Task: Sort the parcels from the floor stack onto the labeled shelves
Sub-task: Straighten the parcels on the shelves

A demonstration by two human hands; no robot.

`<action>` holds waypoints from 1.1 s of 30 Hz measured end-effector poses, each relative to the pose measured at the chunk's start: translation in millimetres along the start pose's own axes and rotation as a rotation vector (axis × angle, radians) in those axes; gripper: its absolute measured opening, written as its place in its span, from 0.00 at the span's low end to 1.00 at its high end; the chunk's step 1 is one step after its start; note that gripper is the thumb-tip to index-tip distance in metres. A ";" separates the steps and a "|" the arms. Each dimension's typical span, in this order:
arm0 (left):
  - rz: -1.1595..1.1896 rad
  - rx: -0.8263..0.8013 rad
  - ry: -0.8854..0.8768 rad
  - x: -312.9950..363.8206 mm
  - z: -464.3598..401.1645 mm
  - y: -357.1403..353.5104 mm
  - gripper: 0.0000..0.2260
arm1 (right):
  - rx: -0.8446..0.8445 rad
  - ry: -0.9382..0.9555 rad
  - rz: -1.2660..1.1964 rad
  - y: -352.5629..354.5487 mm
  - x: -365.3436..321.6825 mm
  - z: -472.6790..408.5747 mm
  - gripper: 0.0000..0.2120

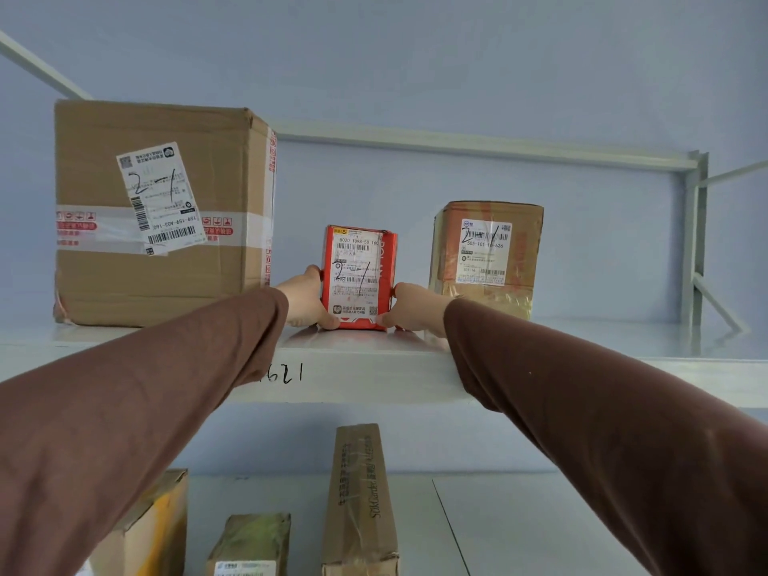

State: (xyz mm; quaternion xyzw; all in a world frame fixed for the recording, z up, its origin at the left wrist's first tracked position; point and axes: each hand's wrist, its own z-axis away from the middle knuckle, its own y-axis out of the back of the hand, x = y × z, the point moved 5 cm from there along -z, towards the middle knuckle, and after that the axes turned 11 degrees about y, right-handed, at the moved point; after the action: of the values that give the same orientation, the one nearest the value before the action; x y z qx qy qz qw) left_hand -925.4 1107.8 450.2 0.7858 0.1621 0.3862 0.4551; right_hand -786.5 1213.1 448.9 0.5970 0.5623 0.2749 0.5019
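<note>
Red parcel stood upright on upper shelf, long axis vertical, between two brown boxes | gripped low on both sides: left hand at 9 o'clock, right hand at 3 o'clock | both equally near; release judged next.

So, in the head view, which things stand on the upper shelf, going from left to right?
Large cardboard box → left hand → red parcel → right hand → small brown taped box.
</note>
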 end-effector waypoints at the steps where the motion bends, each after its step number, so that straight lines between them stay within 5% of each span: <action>1: -0.001 0.003 0.004 -0.4 0.2 -0.3 0.39 | -0.003 0.001 0.008 -0.6 -0.2 -0.4 0.24; 8: -0.041 0.022 0.044 -0.1 15.3 2.4 0.40 | 0.033 -0.016 -0.002 3.3 0.3 4.6 0.24; 13: -0.091 0.109 -0.009 -1.8 53.5 20.7 0.50 | 0.209 0.010 -0.191 10.7 -8.5 20.0 0.33; 18: -0.045 0.185 -0.161 -23.7 102.1 51.3 0.52 | 0.319 0.164 -0.084 10.9 -63.2 38.6 0.43; 27: -0.004 0.304 -0.276 -152.0 117.9 127.5 0.50 | 0.306 0.087 -0.211 -25.8 -163.3 -0.1 0.50; 33: 0.113 0.383 -0.166 -235.2 83.5 163.4 0.58 | 0.299 -0.091 -0.295 -51.6 -181.6 -24.4 0.54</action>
State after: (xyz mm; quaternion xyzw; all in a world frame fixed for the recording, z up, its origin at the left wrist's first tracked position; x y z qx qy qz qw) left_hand -1030.9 828.8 455.5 0.8948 0.1504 0.3072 0.2869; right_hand -868.0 1041.1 453.3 0.5879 0.6547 0.0849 0.4675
